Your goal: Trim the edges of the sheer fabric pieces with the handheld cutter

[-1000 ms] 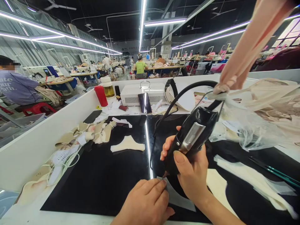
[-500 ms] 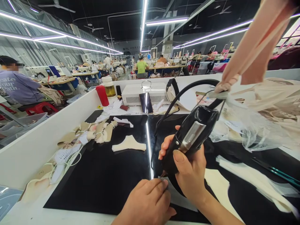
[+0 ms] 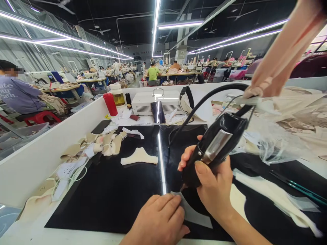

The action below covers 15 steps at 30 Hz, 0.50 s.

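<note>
My right hand point(image 3: 213, 190) grips a black corded handheld tool point(image 3: 216, 146) with a metal clip, its tip pointing down at a pale grey fabric piece point(image 3: 194, 214) on the black work surface point(image 3: 114, 197). My left hand point(image 3: 158, 221) lies flat with its fingers pressing on the left edge of that piece, just beside the tool tip. The tool's black cable point(image 3: 204, 100) arcs up and back toward the rear of the bench.
A cream fabric cut-out point(image 3: 139, 157) lies mid-surface; beige pieces point(image 3: 97, 144) pile along the white left wall point(image 3: 41, 153). A white box point(image 3: 153, 102), phone point(image 3: 157, 112), red bottle point(image 3: 110, 104) and jar stand at the back. Clear plastic bags of fabric point(image 3: 283, 136) fill the right. Other workers sit at distant tables.
The tool and my right hand have shifted slightly right and up; the tip stays at the grey piece. My left hand has hardly moved.
</note>
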Motion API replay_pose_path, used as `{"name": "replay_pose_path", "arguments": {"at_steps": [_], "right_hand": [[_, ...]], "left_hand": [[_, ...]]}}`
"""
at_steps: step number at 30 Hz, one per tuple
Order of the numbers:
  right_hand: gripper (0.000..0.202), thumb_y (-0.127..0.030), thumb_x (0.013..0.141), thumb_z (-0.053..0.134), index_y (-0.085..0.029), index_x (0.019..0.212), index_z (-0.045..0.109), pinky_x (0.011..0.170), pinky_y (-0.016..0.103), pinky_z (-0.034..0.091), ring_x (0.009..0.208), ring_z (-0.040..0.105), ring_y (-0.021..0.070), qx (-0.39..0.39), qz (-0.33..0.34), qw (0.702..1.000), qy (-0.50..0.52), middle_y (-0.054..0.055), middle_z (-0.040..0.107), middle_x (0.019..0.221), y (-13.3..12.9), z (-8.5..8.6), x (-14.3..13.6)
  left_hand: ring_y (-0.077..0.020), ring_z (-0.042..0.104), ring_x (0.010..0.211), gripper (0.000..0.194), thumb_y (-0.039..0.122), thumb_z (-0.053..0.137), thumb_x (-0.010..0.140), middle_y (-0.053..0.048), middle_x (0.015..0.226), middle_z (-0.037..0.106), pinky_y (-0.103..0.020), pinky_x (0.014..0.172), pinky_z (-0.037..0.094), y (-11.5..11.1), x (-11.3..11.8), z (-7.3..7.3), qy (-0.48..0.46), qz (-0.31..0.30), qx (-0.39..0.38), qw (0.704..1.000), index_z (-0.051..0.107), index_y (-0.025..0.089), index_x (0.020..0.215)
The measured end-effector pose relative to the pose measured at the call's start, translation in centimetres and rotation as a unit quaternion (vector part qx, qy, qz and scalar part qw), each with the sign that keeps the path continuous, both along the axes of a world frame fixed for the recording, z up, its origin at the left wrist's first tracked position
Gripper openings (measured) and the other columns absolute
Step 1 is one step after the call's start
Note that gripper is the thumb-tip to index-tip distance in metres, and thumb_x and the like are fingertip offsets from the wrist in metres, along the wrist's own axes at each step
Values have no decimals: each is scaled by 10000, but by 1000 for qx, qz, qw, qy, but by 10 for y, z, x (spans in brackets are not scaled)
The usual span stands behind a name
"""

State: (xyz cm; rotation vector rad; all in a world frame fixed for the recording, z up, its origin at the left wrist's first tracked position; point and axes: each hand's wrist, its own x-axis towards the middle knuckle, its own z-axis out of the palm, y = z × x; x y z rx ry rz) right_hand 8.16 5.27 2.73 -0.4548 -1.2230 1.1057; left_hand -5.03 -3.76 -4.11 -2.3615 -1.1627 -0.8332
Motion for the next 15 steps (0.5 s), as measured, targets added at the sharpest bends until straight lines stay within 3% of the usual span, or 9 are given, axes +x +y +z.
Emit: {"name": "replay_pose_path", "arguments": {"at_steps": [9,15], "right_hand": [[395,-367,916,761,-333,1249,552,603,299,586,656,648,150,-2,-7,1000,5,-35,686,877,0,-7,6],[379,-395,925,760,-332,1235,551,614,298,596,666,654,150,-10,-2,1000,-5,-31,693,893,-4,0,11]], "left_hand": [[-189,737,969,383,383,408,1118,-42,1097,781,-317,709,576,-1,-4,2,17,-7,-10,1000,692,139,1039],[-193,738,971,392,375,379,1125,-48,1121,781,-320,708,583,-2,-6,7,12,-10,-22,1000,700,154,1076]]}}
